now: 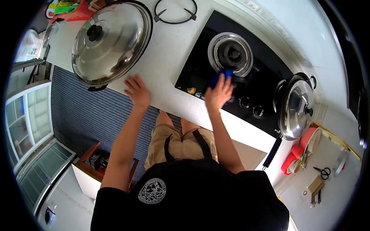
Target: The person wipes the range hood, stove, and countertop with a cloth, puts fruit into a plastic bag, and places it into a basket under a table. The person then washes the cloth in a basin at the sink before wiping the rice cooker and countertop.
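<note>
My left hand (137,92) rests flat on the pale countertop (165,73) near its front edge, fingers spread, just beside a large domed steel lid (115,42). On the black glass gas hob (196,65), my right hand (219,93) grips a blue cloth (227,72), pressing it against the surface. The cloth lies at the near edge of the round metal burner (211,50), partly covered by my fingers. Two control knobs (245,102) sit to the right of that hand, and small stickers (191,91) are on its left.
A black pan support ring (175,22) lies on the counter at the back. At the hob's right stands a lidded steel pot (295,107), with a black-handled utensil (273,153) nearby. Scissors (324,173) and red-handled items (295,154) hang along the right wall.
</note>
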The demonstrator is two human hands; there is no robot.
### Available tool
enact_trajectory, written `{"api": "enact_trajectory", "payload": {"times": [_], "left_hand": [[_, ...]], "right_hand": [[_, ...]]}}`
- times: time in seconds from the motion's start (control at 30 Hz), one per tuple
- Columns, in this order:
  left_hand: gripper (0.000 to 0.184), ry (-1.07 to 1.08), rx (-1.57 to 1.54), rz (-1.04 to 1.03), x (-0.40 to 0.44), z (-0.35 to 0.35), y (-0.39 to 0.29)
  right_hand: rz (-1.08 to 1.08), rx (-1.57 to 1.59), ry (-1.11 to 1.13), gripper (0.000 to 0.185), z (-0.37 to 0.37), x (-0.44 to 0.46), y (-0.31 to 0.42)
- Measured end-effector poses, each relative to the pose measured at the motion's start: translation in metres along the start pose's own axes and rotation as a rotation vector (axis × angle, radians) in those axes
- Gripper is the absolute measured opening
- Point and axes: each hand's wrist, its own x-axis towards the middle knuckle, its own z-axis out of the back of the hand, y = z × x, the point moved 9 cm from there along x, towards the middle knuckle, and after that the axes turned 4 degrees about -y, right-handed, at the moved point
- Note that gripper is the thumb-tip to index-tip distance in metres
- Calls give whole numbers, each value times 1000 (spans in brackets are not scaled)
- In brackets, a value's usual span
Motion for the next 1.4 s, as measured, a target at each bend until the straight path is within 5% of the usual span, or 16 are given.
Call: {"api": "enact_trajectory", "payload": {"times": [0.2, 0.33, 0.5, 0.6, 0.67, 0.8, 0.87, 1.03, 1.1, 1.13, 1.23, 1.4], "left_hand": [[71, -23, 43, -14, -2, 0, -3], [72, -126, 53, -38, 2, 3, -2], [70, -199, 94, -69, 4, 3, -4], [69, -388, 255, -111, 1, 7, -8], [71, -403, 264, -124, 2, 5, -7], [74, -347, 272, -127, 2, 8, -8], [71, -304, 204, -120, 3, 3, -6], [74, -204, 186, -81, 0, -1, -5], [77, -135, 206, -66, 5, -2, -3], [82, -301, 331, -81, 6, 12, -7], [81, -232, 262, -96, 6, 3, -6], [79, -353, 364, -148, 3, 13, -12]], "right_hand": [[468, 289, 54, 71, -23, 18, 144], [716, 433, 265, 64, -24, -40, 138], [466, 999, 560, 65, -18, -103, 121], [141, 1237, 505, 66, -1, -81, 87], [196, 1139, 262, 66, 43, -43, 50], [-24, 839, -79, 62, 62, 5, -52], [130, 203, -364, 64, 49, -10, -44], [303, 517, 12, 72, -25, -59, 120], [326, 874, 225, 63, -35, -61, 177], [296, 1098, 335, 60, -37, -60, 194], [135, 1294, 242, 55, -14, -45, 189], [322, 623, -16, 63, 30, 15, 125]]}}
